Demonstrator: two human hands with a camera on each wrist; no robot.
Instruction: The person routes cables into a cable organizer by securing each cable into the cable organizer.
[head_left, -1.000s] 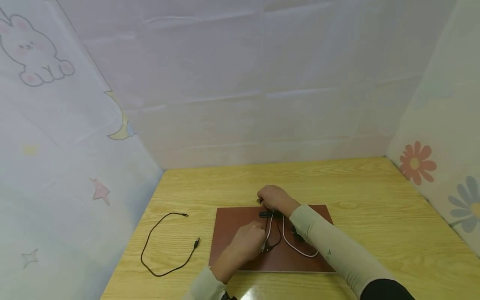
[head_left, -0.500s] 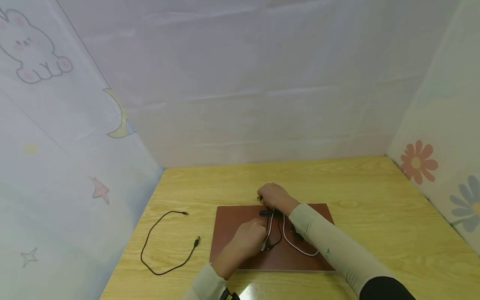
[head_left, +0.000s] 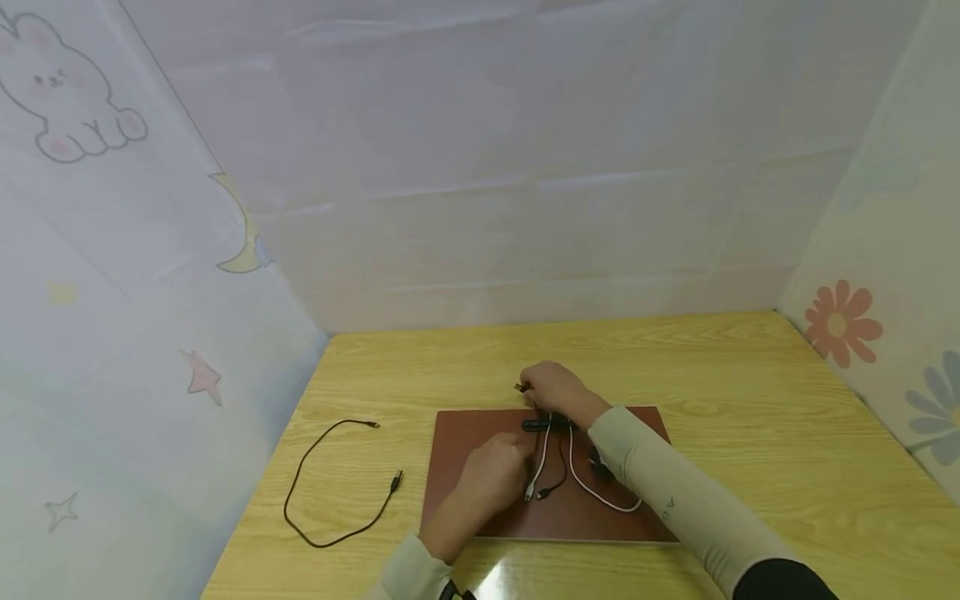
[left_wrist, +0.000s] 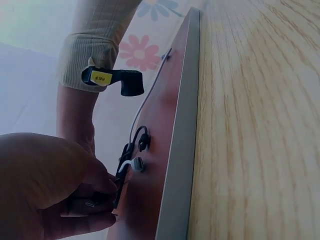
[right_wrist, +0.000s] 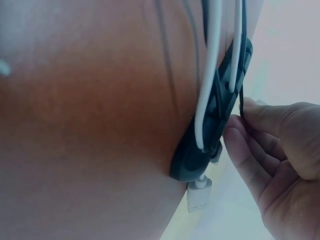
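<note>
A black cable organizer [head_left: 536, 425] with slots lies on a brown board [head_left: 457, 450]. White cable [right_wrist: 208, 90] and black cable strands run through its slots. In the head view, the right hand [head_left: 557, 390] is at the far side of the organizer, and a black USB plug [head_left: 522, 388] pokes out from its fingers. The right wrist view shows its thumb and fingertips pinching a thin black cable. Nearer the body, the left hand [head_left: 491, 477] has curled fingers; a small black connector [left_wrist: 91, 203] shows between them in the left wrist view. The fingers partly hide that cable's run.
Another black cable [head_left: 288, 492] lies curved on the wooden table [head_left: 405, 358] left of the board. White and black plugs [head_left: 534, 495] rest on the board beside the left hand. A dark object [head_left: 600, 465] sits partly under the right forearm. Printed cloth walls surround the table.
The right hand has shifted slightly, and more of the black USB plug shows beyond its fingers. The left hand has moved a little away from the white and black plugs.
</note>
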